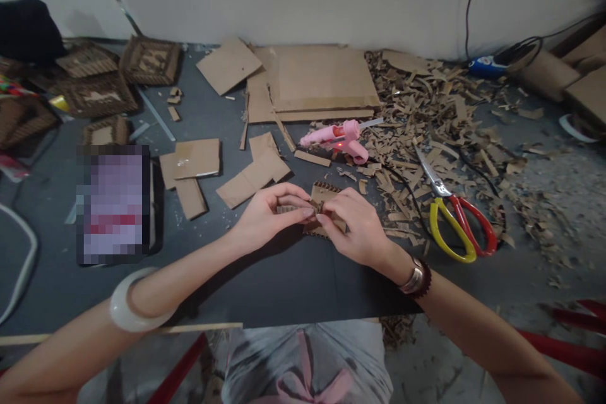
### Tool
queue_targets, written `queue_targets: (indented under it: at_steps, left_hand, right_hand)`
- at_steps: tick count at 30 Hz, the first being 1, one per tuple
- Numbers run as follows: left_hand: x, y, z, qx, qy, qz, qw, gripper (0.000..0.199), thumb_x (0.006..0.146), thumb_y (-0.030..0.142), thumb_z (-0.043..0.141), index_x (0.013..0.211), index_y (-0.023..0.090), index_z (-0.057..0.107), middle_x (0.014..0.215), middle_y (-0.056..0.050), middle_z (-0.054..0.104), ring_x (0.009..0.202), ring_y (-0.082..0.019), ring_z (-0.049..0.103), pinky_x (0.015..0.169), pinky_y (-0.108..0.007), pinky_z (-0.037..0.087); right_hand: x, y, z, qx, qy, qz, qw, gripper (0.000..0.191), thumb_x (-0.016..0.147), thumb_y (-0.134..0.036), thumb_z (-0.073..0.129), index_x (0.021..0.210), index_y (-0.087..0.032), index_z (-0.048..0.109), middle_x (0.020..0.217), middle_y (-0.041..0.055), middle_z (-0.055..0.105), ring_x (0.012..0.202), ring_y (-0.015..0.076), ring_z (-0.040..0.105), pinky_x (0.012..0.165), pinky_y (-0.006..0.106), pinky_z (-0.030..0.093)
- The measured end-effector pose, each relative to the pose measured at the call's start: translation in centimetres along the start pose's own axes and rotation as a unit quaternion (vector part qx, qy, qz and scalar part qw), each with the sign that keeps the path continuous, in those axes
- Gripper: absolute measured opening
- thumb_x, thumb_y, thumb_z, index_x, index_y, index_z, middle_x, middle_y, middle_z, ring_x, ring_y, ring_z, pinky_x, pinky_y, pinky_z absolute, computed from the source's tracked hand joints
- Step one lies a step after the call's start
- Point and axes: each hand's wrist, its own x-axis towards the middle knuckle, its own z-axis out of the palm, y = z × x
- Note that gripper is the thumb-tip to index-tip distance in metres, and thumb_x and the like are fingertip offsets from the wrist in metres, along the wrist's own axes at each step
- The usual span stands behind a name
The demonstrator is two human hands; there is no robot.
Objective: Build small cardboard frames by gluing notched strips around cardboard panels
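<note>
Both hands meet above a small cardboard piece [326, 192] with a corrugated strip along its far edge, lying on the dark table. My left hand [269, 216] is closed, thumb and fingers pinching a narrow corrugated cardboard strip [286, 209]. Close beside it, my right hand [356, 225] pinches at the same strip's right end, its fingertips nearly touching the left ones. The fingers partly hide the strip and the small piece. Beyond the hands lies a pink glue gun [338, 137] with a small red light showing.
Scissors [441, 188] with yellow and red handles lie at the right, beside heaped cardboard scraps [426, 101]. Large cardboard sheets [322, 79] are at the back. Left are a tablet [116, 202], cut pieces [196, 159] and corrugated frames [150, 60]. A black cord [411, 192] crosses the scraps.
</note>
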Motion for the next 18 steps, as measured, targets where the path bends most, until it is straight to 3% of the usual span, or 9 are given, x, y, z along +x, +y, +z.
queue_targets:
  at_steps: [10,15,18]
  left_hand:
    - [-0.2,-0.1,0.2,-0.012,-0.019,-0.012,1.0,0.029,0.059,0.023,0.08,0.078,0.013,0.061,0.068,-0.001,0.072,0.065,-0.012,0.067,0.065,-0.02,0.053]
    - [-0.2,-0.1,0.3,-0.029,-0.023,-0.023,0.999,0.032,0.056,0.026,0.082,0.075,0.012,0.06,0.065,-0.001,0.072,0.063,-0.013,0.068,0.065,-0.021,0.055]
    - [-0.1,0.0,0.3,-0.028,0.003,-0.024,0.999,0.033,0.055,0.029,0.083,0.07,0.013,0.058,0.06,0.0,0.07,0.061,-0.014,0.069,0.064,-0.023,0.055]
  right_hand:
    - [0.1,-0.2,0.1,-0.019,-0.008,-0.02,1.0,0.023,0.09,-0.013,0.038,0.069,-0.02,0.045,0.061,0.0034,0.056,0.061,0.0152,0.045,0.058,0.027,0.043]
    - [0.0,-0.3,0.3,-0.083,0.002,-0.044,0.996,0.027,0.089,-0.012,0.037,0.064,-0.022,0.039,0.056,0.002,0.052,0.059,0.0155,0.044,0.057,0.027,0.041]
    - [0.1,0.9,-0.1,-0.129,0.033,-0.014,0.991,0.028,0.088,-0.012,0.037,0.063,-0.023,0.036,0.054,0.0003,0.049,0.058,0.0151,0.044,0.056,0.026,0.039]
